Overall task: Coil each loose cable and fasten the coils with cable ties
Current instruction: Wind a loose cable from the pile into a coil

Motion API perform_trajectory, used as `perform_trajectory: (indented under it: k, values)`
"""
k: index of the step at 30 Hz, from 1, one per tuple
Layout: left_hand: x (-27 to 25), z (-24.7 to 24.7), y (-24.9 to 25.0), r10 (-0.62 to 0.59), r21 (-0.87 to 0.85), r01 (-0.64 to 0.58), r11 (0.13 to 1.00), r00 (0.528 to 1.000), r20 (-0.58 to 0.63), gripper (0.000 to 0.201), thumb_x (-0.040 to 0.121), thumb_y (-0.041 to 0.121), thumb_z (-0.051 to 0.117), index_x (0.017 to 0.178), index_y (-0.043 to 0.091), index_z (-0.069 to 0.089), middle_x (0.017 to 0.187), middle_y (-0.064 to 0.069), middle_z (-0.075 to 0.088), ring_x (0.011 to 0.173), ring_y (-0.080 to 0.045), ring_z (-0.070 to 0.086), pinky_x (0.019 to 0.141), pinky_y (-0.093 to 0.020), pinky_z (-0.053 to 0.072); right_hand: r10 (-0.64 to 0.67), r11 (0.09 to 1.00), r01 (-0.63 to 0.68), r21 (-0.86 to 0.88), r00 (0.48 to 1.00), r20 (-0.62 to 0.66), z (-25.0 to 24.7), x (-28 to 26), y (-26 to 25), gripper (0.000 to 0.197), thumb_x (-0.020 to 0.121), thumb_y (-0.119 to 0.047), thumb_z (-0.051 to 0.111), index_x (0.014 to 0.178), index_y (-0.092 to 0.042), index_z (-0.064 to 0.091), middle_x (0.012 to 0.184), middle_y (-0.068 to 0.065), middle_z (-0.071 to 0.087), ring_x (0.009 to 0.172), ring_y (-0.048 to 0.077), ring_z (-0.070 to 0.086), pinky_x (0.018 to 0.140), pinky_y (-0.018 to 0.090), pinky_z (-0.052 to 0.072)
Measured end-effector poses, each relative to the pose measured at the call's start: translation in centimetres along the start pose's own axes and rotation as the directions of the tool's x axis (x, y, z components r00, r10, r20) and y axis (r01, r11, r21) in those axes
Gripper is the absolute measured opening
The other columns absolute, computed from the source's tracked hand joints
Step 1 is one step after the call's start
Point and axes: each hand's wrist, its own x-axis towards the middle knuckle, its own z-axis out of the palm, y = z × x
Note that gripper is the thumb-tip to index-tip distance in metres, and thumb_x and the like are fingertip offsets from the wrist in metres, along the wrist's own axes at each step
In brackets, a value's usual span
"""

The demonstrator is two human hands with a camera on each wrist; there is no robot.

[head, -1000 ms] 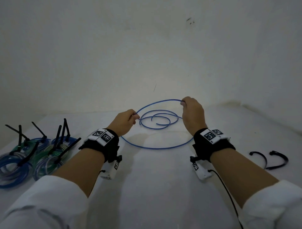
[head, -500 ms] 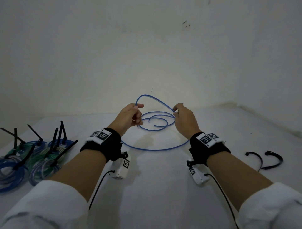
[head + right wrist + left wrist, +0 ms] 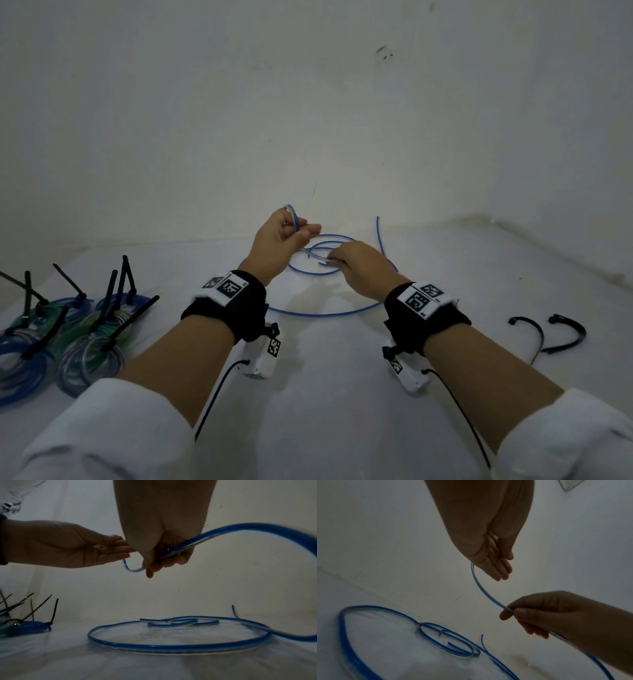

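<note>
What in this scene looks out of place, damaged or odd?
Nothing looks damaged or spilled. The blue cable sprawls in uneven loops on the white surface, one free end sticking up, as expected mid-coiling. The left hand and right hand both hold it. Two black cable ties lie bent, unused.

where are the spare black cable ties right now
In the head view, the two loose cable ties lie on the white surface at the far right, just beyond the right hand's wristband.

Both forearms emerge from white sleeves [image 3: 102, 425]. Each wrist wears a black strap [image 3: 236, 308] bearing square coded markers. White camera units [image 3: 263, 356] with black cables hang beneath.
</note>
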Motion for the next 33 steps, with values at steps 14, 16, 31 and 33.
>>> perform_trajectory:
  k: [14,16,31,33]
  values:
    - [-0.6,-1.1,-0.9,0.004,0.664,-0.177,0.727,0.967,0.253,0.028,0.093,0.007,0.043,0.072,0.021,0.032,0.082,0.001,0.064,0.078,-0.017,0.07,0.077,-0.04,0.053,-0.207,0.965,0.184,-0.188,0.971,-0.115,-1.9,-0.5,1.0,0.01,0.081,-0.003,0.063,0.087,-0.012,0.064,0.087,0.005,0.064,0.08,0.028,0.057,0.07,0.034,0.035]
    - [-1.0,-1.4,-0.9,-0.052,0.733,-0.171,0.659,0.961,0.271,0.02,0.094,0.011,0.041,0.076,0.019,0.036,0.086,0.004,0.069,0.067,-0.012,0.068,0.073,-0.035,0.053,-0.216,0.932,0.132,-0.338,0.95,-0.224,-1.8,-0.5,1.6,0.017,0.071,0.0,0.07,0.076,-0.016,0.067,0.075,-0.001,0.065,0.073,0.028,0.057,0.067,0.031,0.026]
    - [-1.0,-2.8,-2.4,-0.188,0.803,-0.008,0.596,0.971,0.149,0.024,0.095,0.015,0.039,0.072,0.018,0.034,0.07,0.006,0.07,0.066,-0.009,0.053,0.068,-0.034,0.047,-0.251,0.968,0.252,-0.015,0.955,-0.159,-0.8,-1.9,1.5,0.014,0.087,-0.023,0.062,0.084,-0.009,0.063,0.078,0.002,0.056,0.07,0.02,0.052,0.062,0.028,0.039]
    - [-0.8,-2.8,-2.5,-0.2,0.818,-0.005,0.575,0.969,0.147,0.026,0.095,0.016,0.038,0.07,0.02,0.033,0.069,0.007,0.07,0.069,-0.009,0.052,0.064,-0.029,0.041,-0.271,0.961,0.277,0.001,0.941,-0.202,-0.9,-1.9,1.3,0.013,0.087,-0.024,0.062,0.089,-0.012,0.063,0.077,-0.002,0.053,0.066,0.012,0.048,0.064,0.029,0.043]
